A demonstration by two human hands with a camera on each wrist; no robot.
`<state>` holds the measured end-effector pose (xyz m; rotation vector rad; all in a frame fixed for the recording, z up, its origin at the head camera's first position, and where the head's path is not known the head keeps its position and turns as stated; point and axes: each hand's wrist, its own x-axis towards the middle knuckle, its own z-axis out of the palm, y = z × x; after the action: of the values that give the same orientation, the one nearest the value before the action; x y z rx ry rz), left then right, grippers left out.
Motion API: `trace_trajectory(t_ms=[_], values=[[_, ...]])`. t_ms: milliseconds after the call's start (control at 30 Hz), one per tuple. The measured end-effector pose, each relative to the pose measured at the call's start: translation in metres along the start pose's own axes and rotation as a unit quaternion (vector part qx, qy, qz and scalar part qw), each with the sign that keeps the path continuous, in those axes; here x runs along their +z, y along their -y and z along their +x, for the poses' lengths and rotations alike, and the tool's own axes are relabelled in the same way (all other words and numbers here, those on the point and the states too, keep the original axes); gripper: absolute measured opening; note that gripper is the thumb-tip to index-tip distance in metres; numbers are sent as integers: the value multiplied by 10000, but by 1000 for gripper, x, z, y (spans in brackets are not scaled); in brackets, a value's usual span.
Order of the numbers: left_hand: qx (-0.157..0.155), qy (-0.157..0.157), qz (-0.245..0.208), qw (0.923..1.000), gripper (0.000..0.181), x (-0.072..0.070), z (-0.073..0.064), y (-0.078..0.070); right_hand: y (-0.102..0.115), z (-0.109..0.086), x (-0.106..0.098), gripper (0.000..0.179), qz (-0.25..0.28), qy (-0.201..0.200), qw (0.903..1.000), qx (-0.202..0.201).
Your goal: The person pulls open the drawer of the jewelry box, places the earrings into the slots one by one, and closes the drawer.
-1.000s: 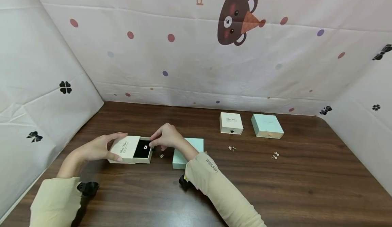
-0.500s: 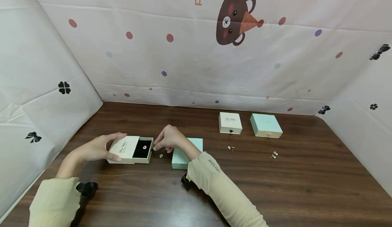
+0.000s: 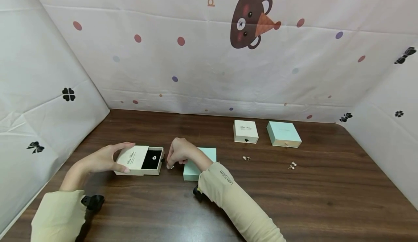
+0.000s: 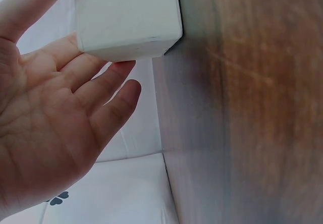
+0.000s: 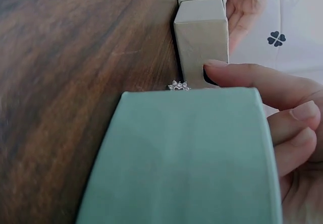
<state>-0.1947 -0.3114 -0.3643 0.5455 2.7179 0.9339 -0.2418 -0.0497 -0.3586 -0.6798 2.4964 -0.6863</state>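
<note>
My left hand (image 3: 106, 157) grips the white sleeve of a drawer-style jewelry box (image 3: 132, 158), thumb in front and fingers behind. In the left wrist view its fingers lie along the box's side. The drawer is pulled out to the right, and a small silver earring (image 3: 154, 158) lies on its black lining. My right hand (image 3: 182, 152) reaches down to the right of the drawer, fingertips beside a second small earring (image 3: 172, 167) on the table. In the right wrist view, a sparkly earring (image 5: 179, 86) shows past the mint box's edge, apart from the visible fingertip.
A mint box (image 3: 192, 171) stands under the right wrist. Farther back are a closed white box (image 3: 246, 131) and another mint box (image 3: 284, 134). Two pairs of earrings (image 3: 246, 158) (image 3: 292, 165) lie on the wooden table (image 3: 313, 198). Printed white cloth (image 3: 196, 60) encloses the back and sides.
My right hand has left the drawer's right end and moved a little right, then down to the loose earring on the table. The left hand and white box stay put.
</note>
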Motion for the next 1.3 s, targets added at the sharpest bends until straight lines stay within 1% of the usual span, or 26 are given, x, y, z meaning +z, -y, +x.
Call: trace_trajectory(t_ms=[233, 600, 833, 1033, 1167, 1300], values=[[-49, -19, 42, 10000, 93, -1, -1, -1, 4, 0, 1, 17, -150, 165, 9995, 206], [-57, -23, -27, 10000, 93, 0, 0, -1, 10, -1, 4, 21, -659, 154, 9974, 247], [-71, -20, -1, 10000, 93, 0, 0, -1, 12, -1, 6, 22, -860, 119, 9961, 161], [-89, -11, 81, 9999, 93, -1, -1, -2, 15, -2, 7, 23, -1070, 74, 9942, 0], [-95, -19, 108, 9999, 94, -1, -1, -2, 15, -3, 8, 23, -1098, 75, 9939, -81], [-124, -6, 94, 9999, 94, -1, -1, -2, 14, -2, 8, 24, -961, 43, 9953, -130]])
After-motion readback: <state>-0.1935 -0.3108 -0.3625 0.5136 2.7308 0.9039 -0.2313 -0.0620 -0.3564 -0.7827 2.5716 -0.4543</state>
